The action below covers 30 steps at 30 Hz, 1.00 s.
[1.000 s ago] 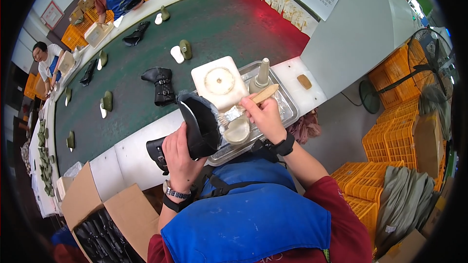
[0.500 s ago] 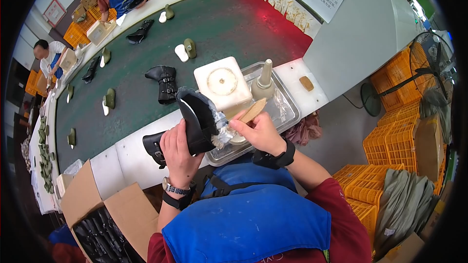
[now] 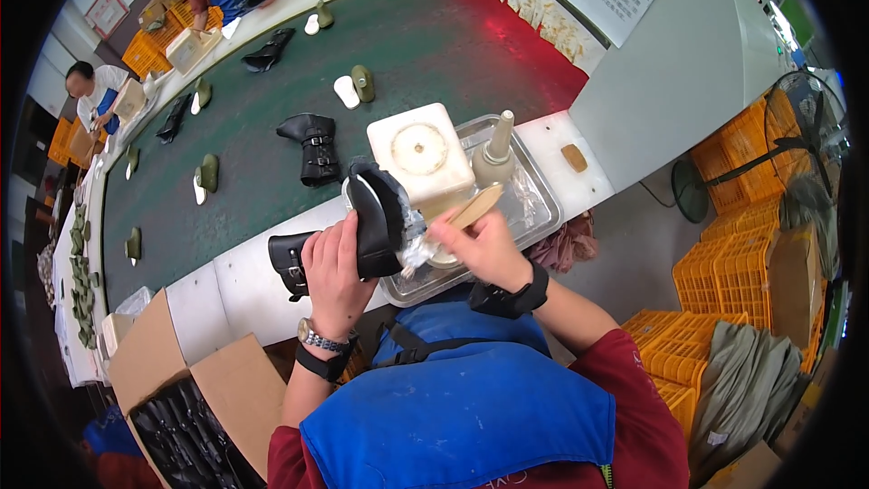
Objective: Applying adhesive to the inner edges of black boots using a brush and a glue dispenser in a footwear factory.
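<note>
My left hand (image 3: 337, 276) grips a black buckled boot upper (image 3: 378, 240) from the side, fingers wrapped round its leather. Its wide opening, with a ragged bluish-grey edge, faces right. In my right hand (image 3: 484, 249) is a brush (image 3: 480, 206), its flat wooden handle pointing up and right between thumb and fingers. Pale bristles are at the rim of the opening, blurred in part; whether they touch it I cannot tell. Just beyond my hands, a white square container (image 3: 418, 149) and a nozzle bottle (image 3: 494, 158) stand by a metal tray (image 3: 549, 206).
A green conveyor belt (image 3: 244, 104) carries another black boot upper (image 3: 309, 147), olive foot-shaped pieces and white insoles. A cardboard box (image 3: 231, 367) of black pieces stands lower left. Orange crates (image 3: 692, 272) and a fan (image 3: 801, 127) are at right. Two people work across the belt.
The boot upper has tilted slightly in my left hand, and the brush has shifted a little along its opening. Pieces on the belt appear slightly displaced as the whole view shifts.
</note>
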Each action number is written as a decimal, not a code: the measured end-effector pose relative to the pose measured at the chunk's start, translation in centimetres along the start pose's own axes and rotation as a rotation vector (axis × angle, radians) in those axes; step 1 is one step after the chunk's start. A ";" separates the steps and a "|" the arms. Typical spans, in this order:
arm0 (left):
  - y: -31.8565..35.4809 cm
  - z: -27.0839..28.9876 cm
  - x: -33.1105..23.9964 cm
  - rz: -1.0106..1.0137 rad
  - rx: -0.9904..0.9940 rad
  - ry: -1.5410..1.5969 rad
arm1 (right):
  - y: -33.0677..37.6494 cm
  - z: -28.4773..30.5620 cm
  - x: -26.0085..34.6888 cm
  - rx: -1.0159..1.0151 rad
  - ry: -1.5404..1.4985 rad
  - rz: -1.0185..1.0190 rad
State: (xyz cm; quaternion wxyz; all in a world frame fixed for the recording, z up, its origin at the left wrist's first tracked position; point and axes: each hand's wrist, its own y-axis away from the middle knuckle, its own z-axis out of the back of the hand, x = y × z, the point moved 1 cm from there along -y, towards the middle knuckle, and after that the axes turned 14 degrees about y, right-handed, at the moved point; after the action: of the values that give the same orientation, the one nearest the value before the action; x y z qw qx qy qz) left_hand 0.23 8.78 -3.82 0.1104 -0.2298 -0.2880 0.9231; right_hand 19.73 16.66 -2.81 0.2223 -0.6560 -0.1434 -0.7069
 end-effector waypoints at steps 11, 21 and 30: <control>3.4 1.9 9.0 0.723 0.584 1.739 | -5.8 4.5 5.9 0.094 0.142 0.072; 3.2 0.9 5.4 0.929 0.901 1.924 | -5.8 -3.2 8.2 0.587 0.337 0.466; 3.9 1.1 5.2 0.865 0.871 1.923 | -4.7 -1.1 6.4 0.472 0.476 0.526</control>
State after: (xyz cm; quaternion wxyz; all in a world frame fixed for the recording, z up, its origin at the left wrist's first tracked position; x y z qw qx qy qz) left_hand -5.11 6.85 -7.11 0.0283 -0.8639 0.3641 0.3468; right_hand 16.13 19.38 3.83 0.5663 -0.4196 -0.0736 -0.7056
